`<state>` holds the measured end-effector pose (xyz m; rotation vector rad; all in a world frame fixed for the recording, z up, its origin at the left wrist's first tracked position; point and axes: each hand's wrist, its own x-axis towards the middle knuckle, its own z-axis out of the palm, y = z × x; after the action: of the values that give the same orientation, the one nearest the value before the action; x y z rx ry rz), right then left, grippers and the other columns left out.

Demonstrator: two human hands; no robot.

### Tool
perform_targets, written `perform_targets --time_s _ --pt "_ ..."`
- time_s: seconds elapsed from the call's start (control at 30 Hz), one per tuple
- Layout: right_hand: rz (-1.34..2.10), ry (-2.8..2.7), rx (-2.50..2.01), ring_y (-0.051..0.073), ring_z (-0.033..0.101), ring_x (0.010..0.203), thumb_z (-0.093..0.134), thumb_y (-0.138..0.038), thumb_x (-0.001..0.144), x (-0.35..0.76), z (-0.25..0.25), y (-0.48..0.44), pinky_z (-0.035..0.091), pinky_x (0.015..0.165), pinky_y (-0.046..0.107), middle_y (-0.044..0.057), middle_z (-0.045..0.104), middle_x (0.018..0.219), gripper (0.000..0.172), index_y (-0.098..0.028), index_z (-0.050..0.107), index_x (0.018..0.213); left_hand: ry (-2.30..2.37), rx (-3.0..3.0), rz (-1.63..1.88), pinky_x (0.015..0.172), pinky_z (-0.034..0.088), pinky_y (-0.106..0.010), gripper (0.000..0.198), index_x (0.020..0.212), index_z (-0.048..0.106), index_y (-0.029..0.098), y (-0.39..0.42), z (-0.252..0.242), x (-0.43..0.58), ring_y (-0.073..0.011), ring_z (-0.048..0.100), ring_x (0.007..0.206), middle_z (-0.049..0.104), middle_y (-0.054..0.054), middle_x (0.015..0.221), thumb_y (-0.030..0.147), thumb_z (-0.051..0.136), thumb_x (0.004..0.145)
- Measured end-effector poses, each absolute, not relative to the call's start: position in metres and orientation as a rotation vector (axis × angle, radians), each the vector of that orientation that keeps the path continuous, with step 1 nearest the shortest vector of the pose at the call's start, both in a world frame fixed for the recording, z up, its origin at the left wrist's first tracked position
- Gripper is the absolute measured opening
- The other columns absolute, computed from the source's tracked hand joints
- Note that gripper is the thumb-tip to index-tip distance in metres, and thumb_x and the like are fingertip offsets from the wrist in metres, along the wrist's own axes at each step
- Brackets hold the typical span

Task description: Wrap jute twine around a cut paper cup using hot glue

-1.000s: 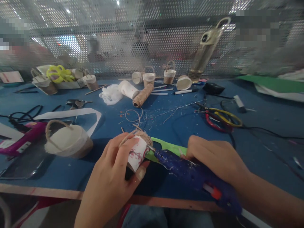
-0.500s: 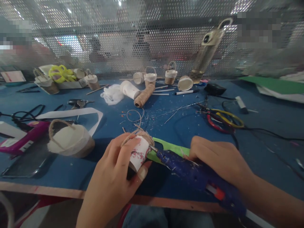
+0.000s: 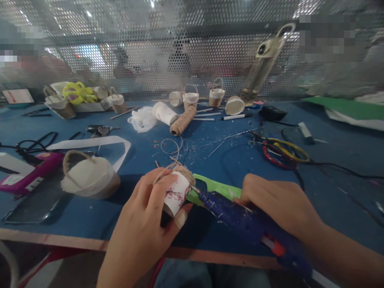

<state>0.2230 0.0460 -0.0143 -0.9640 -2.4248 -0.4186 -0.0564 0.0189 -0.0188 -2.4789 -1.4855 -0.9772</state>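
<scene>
My left hand (image 3: 147, 224) is wrapped round a white paper cup (image 3: 175, 194) printed with red blossom branches, tilted on its side with its dark opening toward me. Brown twine (image 3: 186, 172) is wound about the cup's far end. My right hand (image 3: 276, 200) grips a blue hot glue gun (image 3: 240, 218) whose metal nozzle points left and meets the twine at the cup's edge. Behind the gun lies a flat bright green piece (image 3: 220, 187). A loose strand runs from the cup toward a roll of twine (image 3: 183, 121).
A small bucket (image 3: 91, 176) with a rope handle stands left, beside a magenta tool (image 3: 33, 172). Yellow-and-red-handled pliers (image 3: 283, 154) lie right. Small buckets, a white plastic bag (image 3: 142, 119) and a tilted bottle (image 3: 261, 68) line the back, before a perforated metal screen (image 3: 180, 40).
Almost nothing differs. The view has shifted very slightly, while both hands, the cup and the glue gun keep their places.
</scene>
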Motion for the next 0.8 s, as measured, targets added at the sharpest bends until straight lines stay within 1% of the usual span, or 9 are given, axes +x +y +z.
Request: perform_targets --time_s 0.17,0.3,0.47,0.63,0.73,0.8 --pt "-0.415 -2.466 -0.919 0.013 0.045 0.043 0.040 -0.011 0.095 0.2255 -0.0133 0.0466 0.024 0.046 0.032 -0.006 0.050 0.069 0.023 -0.028 0.044 0.079 -1.486 -2.464 -0.977 0.108 0.053 -0.043 0.039 0.137 0.048 0.021 0.0179 -0.0188 -0.0564 -0.0282 0.057 0.131 0.058 -0.013 0.137 0.036 0.058 0.103" --pt "-0.408 -2.458 -0.958 0.015 0.047 0.044 0.042 -0.015 0.096 0.2241 -0.0144 0.0448 0.024 0.048 0.034 -0.005 0.051 0.069 0.021 -0.028 0.045 0.079 -1.492 -2.462 -0.992 0.107 0.054 -0.044 0.037 0.135 0.048 0.020 0.0182 -0.0180 -0.0560 -0.0280 0.058 0.128 0.059 -0.013 0.136 0.037 0.058 0.104" --pt "-0.392 -2.429 -0.979 0.015 0.047 0.046 0.040 -0.012 0.096 0.2224 -0.0149 0.0413 0.025 0.049 0.034 -0.005 0.052 0.071 0.021 -0.028 0.046 0.082 -1.485 -2.472 -0.989 0.105 0.055 -0.046 0.038 0.137 0.048 0.020 0.0177 -0.0194 -0.0574 -0.0291 0.059 0.129 0.058 -0.013 0.137 0.035 0.058 0.103" --pt "-0.369 -2.403 -0.963 0.014 0.046 0.048 0.040 -0.011 0.098 0.2226 -0.0141 0.0417 0.026 0.050 0.033 -0.006 0.050 0.072 0.022 -0.027 0.044 0.084 -1.469 -2.480 -0.973 0.107 0.054 -0.044 0.040 0.138 0.048 0.021 0.0172 -0.0194 -0.0580 -0.0282 0.058 0.130 0.058 -0.012 0.138 0.032 0.059 0.101" --pt "-0.366 -2.393 -0.958 0.014 0.044 0.047 0.042 -0.015 0.099 0.2224 -0.0140 0.0424 0.025 0.051 0.033 -0.006 0.048 0.073 0.020 -0.027 0.044 0.084 -1.463 -2.481 -0.972 0.108 0.053 -0.043 0.039 0.137 0.048 0.021 0.0174 -0.0182 -0.0571 -0.0276 0.057 0.132 0.058 -0.012 0.138 0.033 0.060 0.102" --pt "-0.361 -2.400 -0.961 0.014 0.046 0.048 0.041 -0.016 0.099 0.2225 -0.0138 0.0422 0.025 0.050 0.034 -0.006 0.049 0.073 0.019 -0.028 0.044 0.084 -1.449 -2.485 -0.964 0.110 0.052 -0.042 0.038 0.137 0.049 0.021 0.0176 -0.0179 -0.0565 -0.0271 0.056 0.133 0.058 -0.012 0.139 0.032 0.059 0.103"
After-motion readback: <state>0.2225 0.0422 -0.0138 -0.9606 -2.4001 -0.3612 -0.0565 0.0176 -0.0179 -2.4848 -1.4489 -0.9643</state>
